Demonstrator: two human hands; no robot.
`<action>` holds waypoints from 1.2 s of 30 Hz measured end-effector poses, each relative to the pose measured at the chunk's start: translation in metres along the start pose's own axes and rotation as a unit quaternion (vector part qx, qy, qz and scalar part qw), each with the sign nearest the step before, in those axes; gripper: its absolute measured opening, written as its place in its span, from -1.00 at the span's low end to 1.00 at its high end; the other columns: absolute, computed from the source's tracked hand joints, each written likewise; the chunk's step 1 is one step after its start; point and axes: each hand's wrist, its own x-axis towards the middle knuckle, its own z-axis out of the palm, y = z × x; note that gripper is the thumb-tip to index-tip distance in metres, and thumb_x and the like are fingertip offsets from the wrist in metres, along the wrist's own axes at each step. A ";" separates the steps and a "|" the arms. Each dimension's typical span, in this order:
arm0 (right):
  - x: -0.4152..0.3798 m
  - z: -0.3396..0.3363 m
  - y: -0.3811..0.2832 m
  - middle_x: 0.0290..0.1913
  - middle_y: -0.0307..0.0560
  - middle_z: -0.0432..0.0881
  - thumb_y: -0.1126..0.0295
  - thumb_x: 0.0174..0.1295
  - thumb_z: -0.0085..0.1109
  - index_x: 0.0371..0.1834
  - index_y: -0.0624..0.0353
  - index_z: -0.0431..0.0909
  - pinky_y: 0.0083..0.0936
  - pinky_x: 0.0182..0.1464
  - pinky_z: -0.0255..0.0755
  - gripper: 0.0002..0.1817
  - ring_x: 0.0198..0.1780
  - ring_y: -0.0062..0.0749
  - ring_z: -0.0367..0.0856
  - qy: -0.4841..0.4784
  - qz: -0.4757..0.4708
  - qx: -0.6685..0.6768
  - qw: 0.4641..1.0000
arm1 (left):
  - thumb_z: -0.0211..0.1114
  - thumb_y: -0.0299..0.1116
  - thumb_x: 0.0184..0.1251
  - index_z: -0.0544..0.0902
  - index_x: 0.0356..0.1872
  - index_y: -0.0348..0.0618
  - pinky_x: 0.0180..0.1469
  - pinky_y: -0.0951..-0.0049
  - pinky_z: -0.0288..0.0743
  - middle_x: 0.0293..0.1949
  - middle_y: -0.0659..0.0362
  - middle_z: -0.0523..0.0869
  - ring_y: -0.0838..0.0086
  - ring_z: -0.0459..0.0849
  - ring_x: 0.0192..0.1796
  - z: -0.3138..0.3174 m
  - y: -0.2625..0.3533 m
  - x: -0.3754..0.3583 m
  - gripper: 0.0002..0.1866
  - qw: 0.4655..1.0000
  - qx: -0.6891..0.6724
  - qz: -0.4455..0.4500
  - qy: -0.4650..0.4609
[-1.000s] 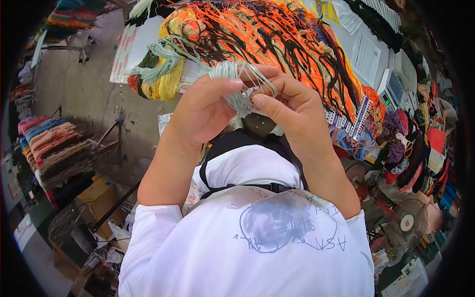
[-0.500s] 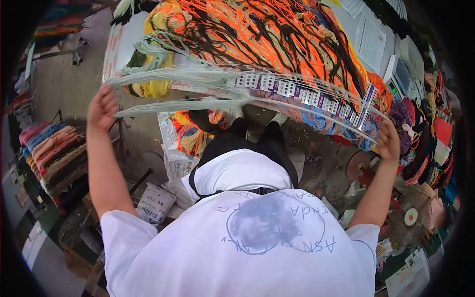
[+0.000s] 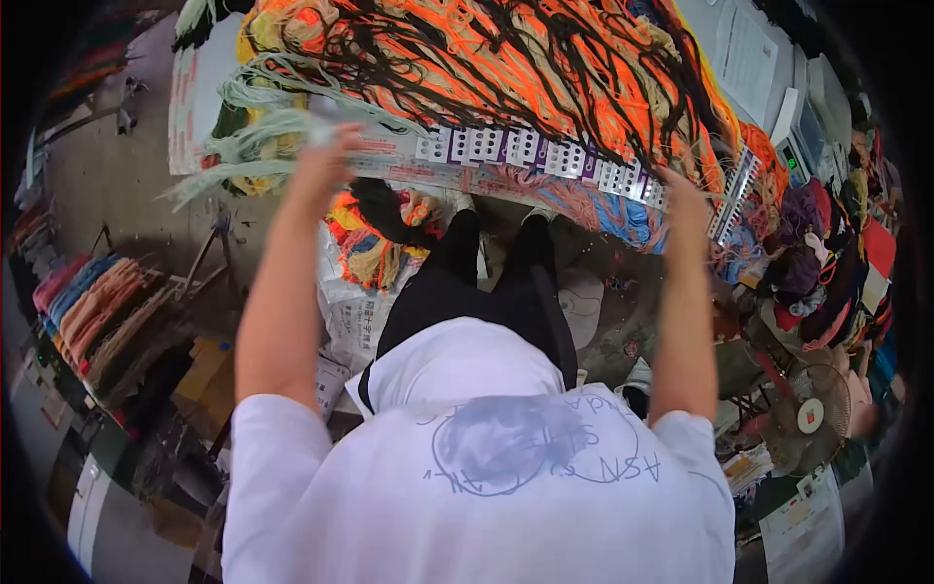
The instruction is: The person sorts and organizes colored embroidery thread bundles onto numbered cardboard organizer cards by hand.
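My left hand, blurred by motion, is closed on a bundle of pale green yarn over the near left edge of the table. Loose ends of the yarn fan out to the left of the hand. My right hand is over the right part of the table's near edge, beside a row of white and purple cards with punched holes. Its fingers are smeared, and whether they hold anything cannot be made out. Beyond both hands lies a large heap of orange, black and beige yarn.
Blue and pink yarn hangs along the table's near edge. Orange yarn lies on a white bag below. At right stand a scale with a green display, piled coloured yarn and a fan. Folded yarn bundles hang at left.
My hands have come closer together, the left moving right and up, the right moving left and up. The pale strands stretched between them earlier no longer span the gap.
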 end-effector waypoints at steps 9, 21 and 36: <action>-0.017 0.267 0.000 -0.51 -0.21 0.67 0.30 -0.01 0.32 -0.38 0.17 0.69 -0.61 -0.36 0.43 -0.80 -0.49 -0.59 0.58 -0.105 -0.045 -0.112 0.987 | 0.15 -0.35 0.10 0.67 -0.23 -0.22 -0.19 0.33 0.49 -0.39 -0.10 0.68 0.13 0.67 -0.28 0.117 -0.094 0.077 -0.74 0.970 0.233 0.064 0.038; -0.043 0.275 0.011 -0.31 -0.11 0.58 0.44 0.01 0.20 -0.35 0.15 0.65 -0.37 -0.29 0.45 -0.87 -0.36 -0.17 0.57 -0.049 -0.257 -0.123 0.957 | 0.27 -0.32 0.22 0.65 -0.24 -0.20 -0.47 0.59 0.38 -0.43 0.27 0.64 0.63 0.49 -0.50 0.109 -0.077 0.082 -0.82 0.990 0.058 -0.091 -0.089; -0.019 0.238 -0.012 -0.27 -0.18 0.46 0.40 -0.08 0.22 -0.30 0.03 0.56 -0.24 -0.19 0.44 -0.79 -0.14 -0.24 0.52 -0.087 -0.241 -0.420 0.871 | -0.10 -0.36 0.25 0.49 -0.27 -0.24 -0.02 0.18 0.45 -0.41 0.11 0.60 0.28 0.60 -0.15 0.015 -0.063 0.053 -0.78 0.919 -0.391 0.039 -0.017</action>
